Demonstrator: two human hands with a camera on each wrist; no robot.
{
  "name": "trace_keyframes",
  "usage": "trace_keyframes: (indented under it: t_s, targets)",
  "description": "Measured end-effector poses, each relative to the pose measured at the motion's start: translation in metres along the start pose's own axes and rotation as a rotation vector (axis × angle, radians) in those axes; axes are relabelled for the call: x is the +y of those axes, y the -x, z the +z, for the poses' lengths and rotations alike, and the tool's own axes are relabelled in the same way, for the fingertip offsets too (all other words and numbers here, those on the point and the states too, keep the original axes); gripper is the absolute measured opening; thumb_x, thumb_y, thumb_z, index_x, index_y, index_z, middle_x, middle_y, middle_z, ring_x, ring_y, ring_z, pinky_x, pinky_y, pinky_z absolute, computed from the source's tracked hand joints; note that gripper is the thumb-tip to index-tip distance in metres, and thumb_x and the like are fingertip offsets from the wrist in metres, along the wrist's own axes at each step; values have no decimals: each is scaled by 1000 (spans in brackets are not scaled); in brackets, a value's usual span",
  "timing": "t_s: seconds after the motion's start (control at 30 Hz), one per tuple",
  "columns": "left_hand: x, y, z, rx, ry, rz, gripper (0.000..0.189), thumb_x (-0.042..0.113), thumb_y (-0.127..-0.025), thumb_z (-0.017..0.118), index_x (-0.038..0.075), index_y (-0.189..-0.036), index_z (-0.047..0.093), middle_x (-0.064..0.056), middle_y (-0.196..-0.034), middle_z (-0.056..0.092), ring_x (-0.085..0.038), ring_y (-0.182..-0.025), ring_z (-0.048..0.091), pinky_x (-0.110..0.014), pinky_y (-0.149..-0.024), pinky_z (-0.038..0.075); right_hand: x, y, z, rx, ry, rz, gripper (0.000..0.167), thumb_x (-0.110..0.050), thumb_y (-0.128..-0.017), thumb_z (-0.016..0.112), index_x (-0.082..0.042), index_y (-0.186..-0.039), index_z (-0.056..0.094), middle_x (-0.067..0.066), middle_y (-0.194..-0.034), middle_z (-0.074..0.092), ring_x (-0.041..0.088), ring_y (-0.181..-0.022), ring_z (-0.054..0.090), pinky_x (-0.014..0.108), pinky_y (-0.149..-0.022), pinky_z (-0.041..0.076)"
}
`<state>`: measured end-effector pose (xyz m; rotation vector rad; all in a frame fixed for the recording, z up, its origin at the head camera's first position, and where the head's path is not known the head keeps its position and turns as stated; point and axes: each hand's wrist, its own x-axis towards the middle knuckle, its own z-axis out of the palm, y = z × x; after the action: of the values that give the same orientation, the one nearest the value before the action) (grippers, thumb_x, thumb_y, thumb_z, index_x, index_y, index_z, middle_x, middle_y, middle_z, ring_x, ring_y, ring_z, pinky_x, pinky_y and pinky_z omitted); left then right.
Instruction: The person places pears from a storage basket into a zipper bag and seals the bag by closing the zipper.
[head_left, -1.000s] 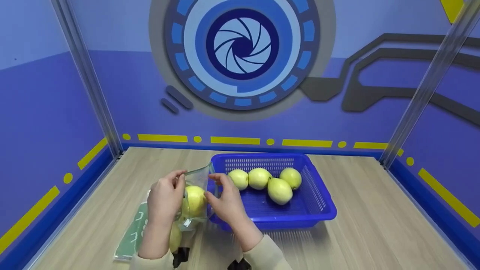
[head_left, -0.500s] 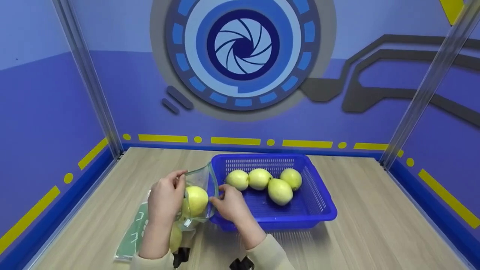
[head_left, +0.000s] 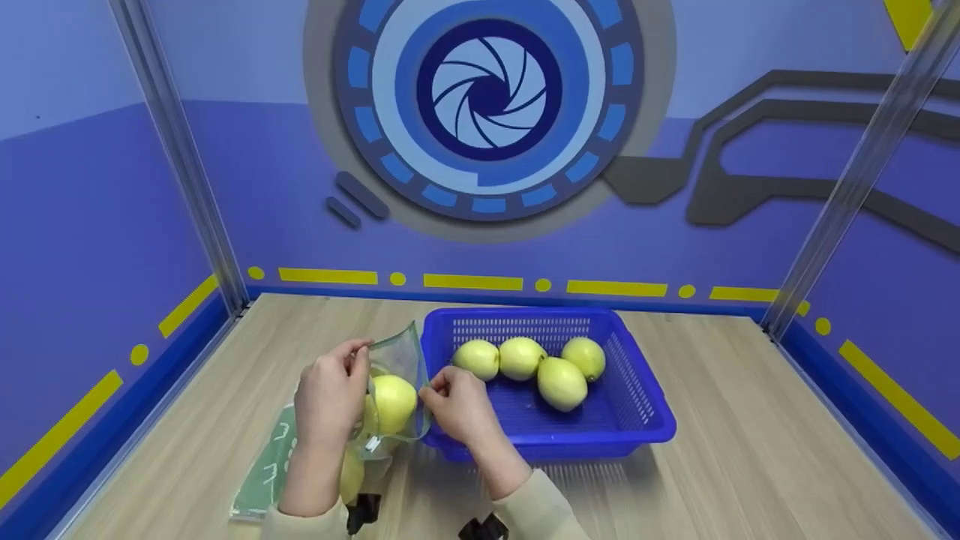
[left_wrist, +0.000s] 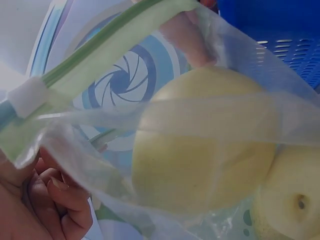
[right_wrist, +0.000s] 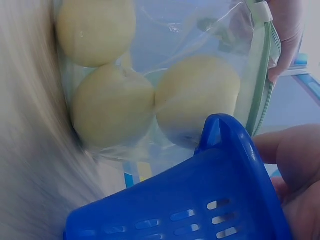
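Bag (head_left: 396,390): you hold this clear zip bag upright at the table's near left, just beside the basket (head_left: 637,427). Your left hand (head_left: 328,397) pinches the zip strip at its left end. Your right hand (head_left: 459,405) has its fingers curled at the bag's right edge, over the basket's near left corner; whether they actually pinch the plastic is hard to tell. The head view shows one pear (head_left: 391,403) plainly through the plastic, with another below it half hidden behind your left forearm. The right wrist view shows three pears (right_wrist: 112,111) inside, pressed together. A green sheet (head_left: 266,469) lies flat under your left arm, mostly covered; its white marks are too small to read. No other writing shows. Farther off, four pears (head_left: 561,382) sit loose in the blue basket, toward its back. Behind stands the purple wall with its shutter emblem (head_left: 487,94).

Since half a second ago your right hand has pulled in a little toward you and curled tighter, and the bag mouth looks narrower. Your left hand has kept its place.
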<state>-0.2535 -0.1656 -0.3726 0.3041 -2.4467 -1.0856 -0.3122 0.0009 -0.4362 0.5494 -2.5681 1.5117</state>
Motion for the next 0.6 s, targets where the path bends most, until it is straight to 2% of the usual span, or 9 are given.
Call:
trace_keyframes:
  t_s: [0.2, 0.37, 0.6]
  targets:
    - [-3, 0, -9, 53, 17, -6, 29, 19, -105, 55, 6, -124, 73, -1, -63, 48, -13, -53, 39, -28, -50, 29, -3, -2, -4, -29, -211, 24, 15, -10, -93, 69, -5, -81, 61, -5, -60, 52, 7, -50, 49, 21, -49, 41]
    - [-6, -1, -19, 94, 61, -11, 30, 18, -105, 54, 4, -123, 74, 0, -61, 47, -12, -50, 37, -25, -47, 28, -14, -6, -7, -41, -366, 41, 15, -10, -94, 68, -3, -83, 60, -3, -61, 52, 9, -50, 47, 21, -49, 41]
    - [-4, -14, -40, 97, 72, -49, 33, 20, -106, 52, 4, -127, 72, 3, -56, 42, -12, -47, 38, -25, -44, 28, -41, -26, -14, -55, -358, 11, 16, -10, -96, 68, -3, -83, 62, -1, -63, 56, 10, -52, 50, 22, -52, 44]
